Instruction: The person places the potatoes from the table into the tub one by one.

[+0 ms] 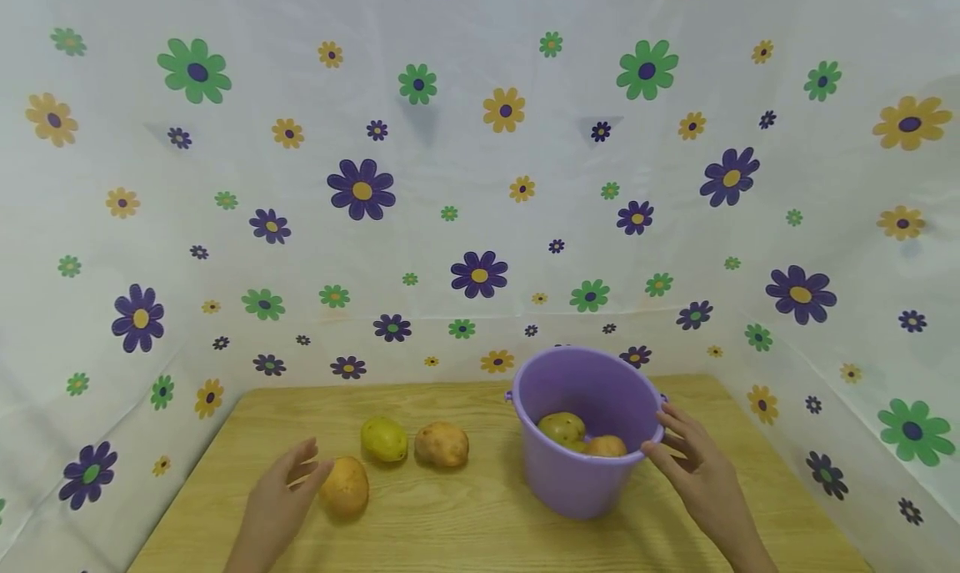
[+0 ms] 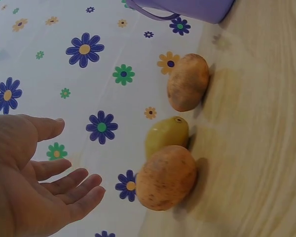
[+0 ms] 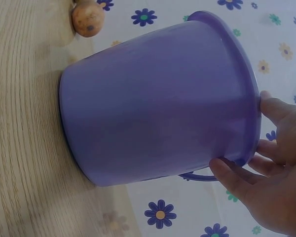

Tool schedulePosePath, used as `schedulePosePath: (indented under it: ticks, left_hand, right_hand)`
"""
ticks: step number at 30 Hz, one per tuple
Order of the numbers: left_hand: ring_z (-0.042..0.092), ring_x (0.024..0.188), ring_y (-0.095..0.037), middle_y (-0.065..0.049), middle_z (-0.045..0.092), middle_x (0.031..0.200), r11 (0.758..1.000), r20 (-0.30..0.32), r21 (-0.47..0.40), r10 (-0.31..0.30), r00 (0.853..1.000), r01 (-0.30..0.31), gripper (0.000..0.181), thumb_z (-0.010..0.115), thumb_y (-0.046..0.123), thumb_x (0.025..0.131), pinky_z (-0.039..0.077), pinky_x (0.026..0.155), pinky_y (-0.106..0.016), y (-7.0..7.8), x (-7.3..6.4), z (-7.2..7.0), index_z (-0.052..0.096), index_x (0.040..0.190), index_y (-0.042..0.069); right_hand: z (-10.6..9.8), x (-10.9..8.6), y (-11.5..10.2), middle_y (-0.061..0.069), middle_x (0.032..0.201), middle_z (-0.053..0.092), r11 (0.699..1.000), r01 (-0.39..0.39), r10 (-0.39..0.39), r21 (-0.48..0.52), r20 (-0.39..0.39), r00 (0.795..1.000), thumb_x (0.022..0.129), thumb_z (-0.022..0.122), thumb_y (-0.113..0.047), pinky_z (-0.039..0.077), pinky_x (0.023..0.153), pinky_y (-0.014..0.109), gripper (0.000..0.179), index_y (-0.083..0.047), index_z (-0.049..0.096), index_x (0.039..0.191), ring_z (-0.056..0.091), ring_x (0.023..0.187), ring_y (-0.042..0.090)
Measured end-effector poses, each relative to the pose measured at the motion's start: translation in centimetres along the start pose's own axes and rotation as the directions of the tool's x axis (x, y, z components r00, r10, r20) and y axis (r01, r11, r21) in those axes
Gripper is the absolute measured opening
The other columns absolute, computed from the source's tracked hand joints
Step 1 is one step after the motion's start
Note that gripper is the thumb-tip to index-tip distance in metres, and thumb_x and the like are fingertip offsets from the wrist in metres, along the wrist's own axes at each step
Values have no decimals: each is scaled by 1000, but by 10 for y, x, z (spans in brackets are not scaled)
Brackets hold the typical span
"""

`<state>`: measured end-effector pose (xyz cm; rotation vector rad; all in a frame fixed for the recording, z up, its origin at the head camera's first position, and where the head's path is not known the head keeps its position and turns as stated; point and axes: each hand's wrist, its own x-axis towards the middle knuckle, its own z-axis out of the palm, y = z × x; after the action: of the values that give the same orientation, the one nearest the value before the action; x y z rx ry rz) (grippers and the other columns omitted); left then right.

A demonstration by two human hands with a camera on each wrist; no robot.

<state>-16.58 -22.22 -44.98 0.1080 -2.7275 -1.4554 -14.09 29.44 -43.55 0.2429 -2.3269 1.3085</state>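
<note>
A purple bucket [image 1: 581,481] stands on the table at the right, its open top showing a green round fruit [image 1: 561,427] and a brown potato [image 1: 606,446] inside. My right hand [image 1: 701,473] touches the bucket's right side near the rim, thumb and fingers spread apart; the right wrist view shows its fingertips [image 3: 219,168] against the wall. At the left, my left hand [image 1: 281,494] hovers beside a potato [image 1: 345,485], fingers loosely bent and holding nothing. Behind that potato lie a yellow-green fruit [image 1: 385,439] and a second potato [image 1: 442,444].
The wooden table [image 1: 420,531] meets a white flower-printed sheet [image 1: 450,139] at the back and on both sides. In the left wrist view, the bucket's handle [image 2: 153,14] hangs at its side.
</note>
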Motion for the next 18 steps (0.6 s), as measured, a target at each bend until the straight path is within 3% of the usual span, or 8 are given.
schedulePosePath:
  ticks: [6,12,18]
  left_hand:
    - [52,133,-45,-31,43,153,1000,-6,12,-18,1000,18,69,60,38,106,48,107,-54,-13,-3,9,36,155,-6]
    - [53,129,-50,-34,45,150,996,-19,76,-45,999,46,71,59,41,106,54,98,-56,-27,-3,20,39,151,-10]
    - [55,126,-51,-35,46,147,991,-26,64,-116,993,118,76,61,48,103,54,95,-59,-36,-3,31,42,150,-9]
  right_hand:
    - [0,0,1,25,153,45,1000,15,-14,15,-10,1000,98,71,-6,54,83,12,49,8,55,142,59,112,-6]
    - [0,0,0,24,154,45,1000,4,-4,0,-8,1000,99,71,-9,54,83,12,49,8,55,142,60,112,-5]
    - [0,0,0,24,154,45,1000,10,-10,0,-8,1000,98,72,-8,55,83,13,49,8,55,142,60,112,-4]
